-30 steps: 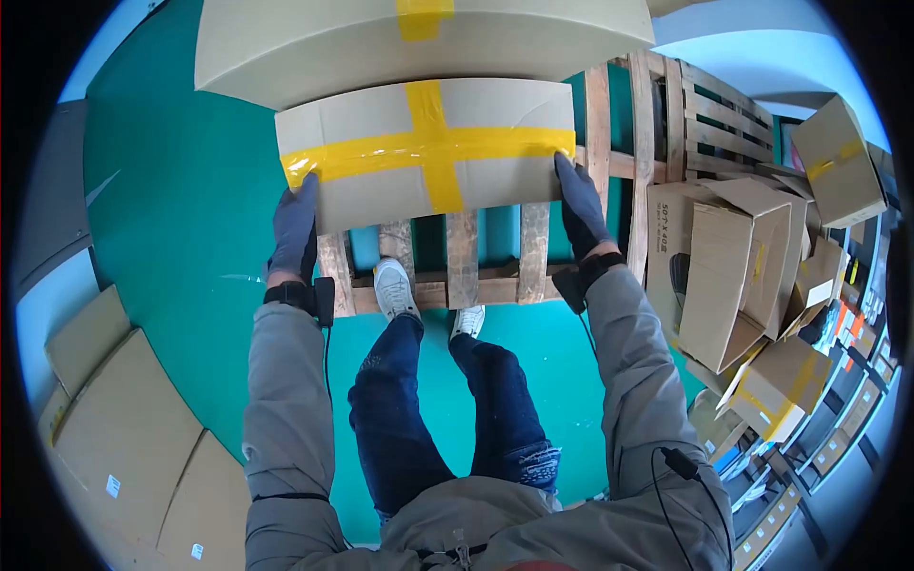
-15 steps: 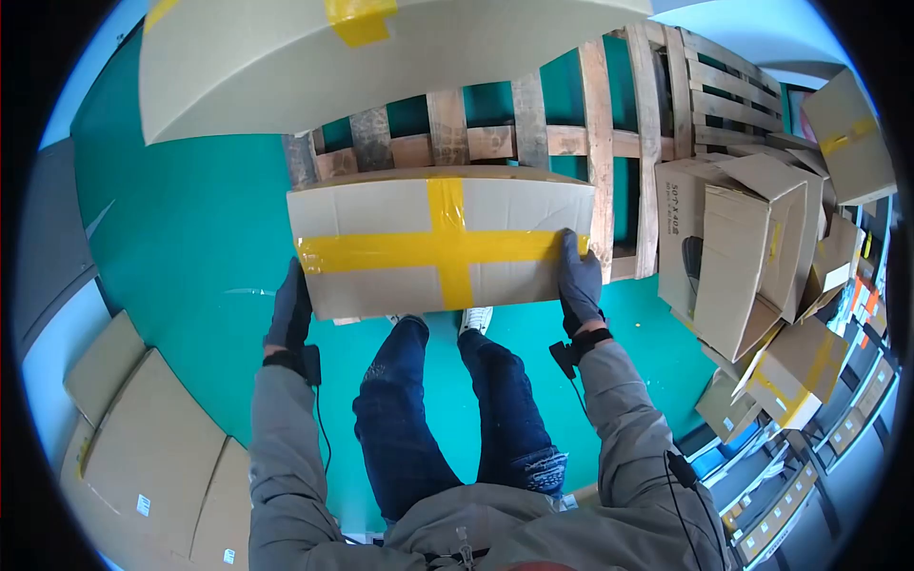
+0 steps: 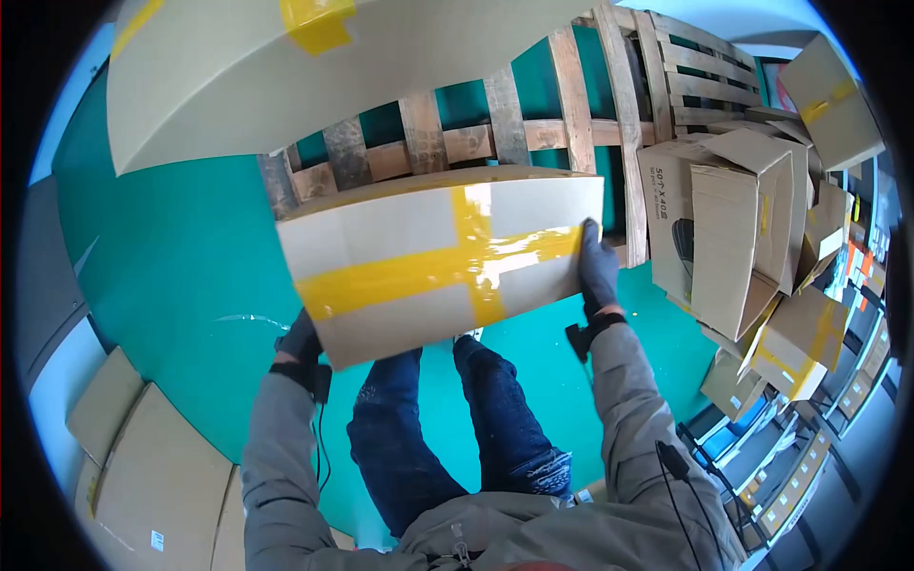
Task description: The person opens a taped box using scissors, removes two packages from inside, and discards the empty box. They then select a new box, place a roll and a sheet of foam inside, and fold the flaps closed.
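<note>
A cardboard box (image 3: pixel 390 233) crossed with yellow tape is held in front of my legs, tilted with its left end lower. My left hand (image 3: pixel 302 340), in a dark glove, grips its lower left corner, and most of those fingers are hidden by the box. My gloved right hand (image 3: pixel 597 268) is closed on the right end, thumb side along the edge. Behind the box lies a wooden pallet (image 3: pixel 571 95), partly covered by it. Another large cardboard box (image 3: pixel 381 76) with yellow tape fills the top of the view.
Open cardboard boxes (image 3: pixel 724 228) are piled to the right of the pallet, with a shelf rack (image 3: pixel 785 495) beyond them. Large cardboard sheets or boxes (image 3: pixel 157 466) stand at lower left. The floor (image 3: pixel 181 228) is green.
The held box has come closer to me and tilted, its left end dropping. Both hands moved with it. The surroundings have shifted slightly left as the view turned.
</note>
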A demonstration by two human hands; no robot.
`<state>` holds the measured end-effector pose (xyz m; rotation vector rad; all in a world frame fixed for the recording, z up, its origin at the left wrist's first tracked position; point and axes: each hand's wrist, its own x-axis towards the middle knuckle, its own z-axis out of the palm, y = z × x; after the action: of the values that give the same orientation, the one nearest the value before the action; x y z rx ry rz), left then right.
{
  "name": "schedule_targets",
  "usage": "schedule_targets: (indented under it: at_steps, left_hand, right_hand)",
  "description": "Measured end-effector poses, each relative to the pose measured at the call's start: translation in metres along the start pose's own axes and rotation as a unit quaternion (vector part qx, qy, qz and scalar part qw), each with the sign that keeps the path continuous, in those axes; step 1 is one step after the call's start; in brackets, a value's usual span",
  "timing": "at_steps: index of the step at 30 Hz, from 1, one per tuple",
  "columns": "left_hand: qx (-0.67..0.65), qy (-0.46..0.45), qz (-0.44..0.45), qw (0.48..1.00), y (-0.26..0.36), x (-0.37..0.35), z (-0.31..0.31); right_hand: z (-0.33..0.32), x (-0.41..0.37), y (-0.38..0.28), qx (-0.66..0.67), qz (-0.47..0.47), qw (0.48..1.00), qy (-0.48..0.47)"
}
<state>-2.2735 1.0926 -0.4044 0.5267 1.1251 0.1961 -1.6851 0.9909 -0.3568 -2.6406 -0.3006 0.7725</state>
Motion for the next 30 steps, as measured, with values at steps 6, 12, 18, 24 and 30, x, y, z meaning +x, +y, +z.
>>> schedule_targets:
  at_steps: [6, 12, 18, 24, 30]
  left_hand:
    - [0.079, 0.056, 0.067, 0.993, 0.026, 0.0, 0.039]
    - [-0.148, 0.08, 0.006, 0.986, 0.013, 0.045, 0.049]
    - [-0.196, 0.101, 0.045, 0.974, 0.069, -0.058, 0.106]
    - [-0.137, 0.101, 0.119, 0.978, 0.138, -0.218, 0.174]
    - [0.042, 0.116, 0.2, 0.972, 0.17, -0.347, 0.247]
  right_hand:
    - [-0.023, 0.022, -0.003, 0.04, 0.011, 0.998, -0.044]
    - [-0.035, 0.029, -0.001, -0.04, 0.034, 0.999, -0.016]
    - [-0.087, -0.043, 0.027, -0.076, 0.063, 0.995, -0.032]
    - [-0.192, -0.169, 0.045, 0.118, 0.088, 0.988, -0.048]
    - [-0.338, -0.248, 0.061, 0.121, 0.103, 0.987, -0.027]
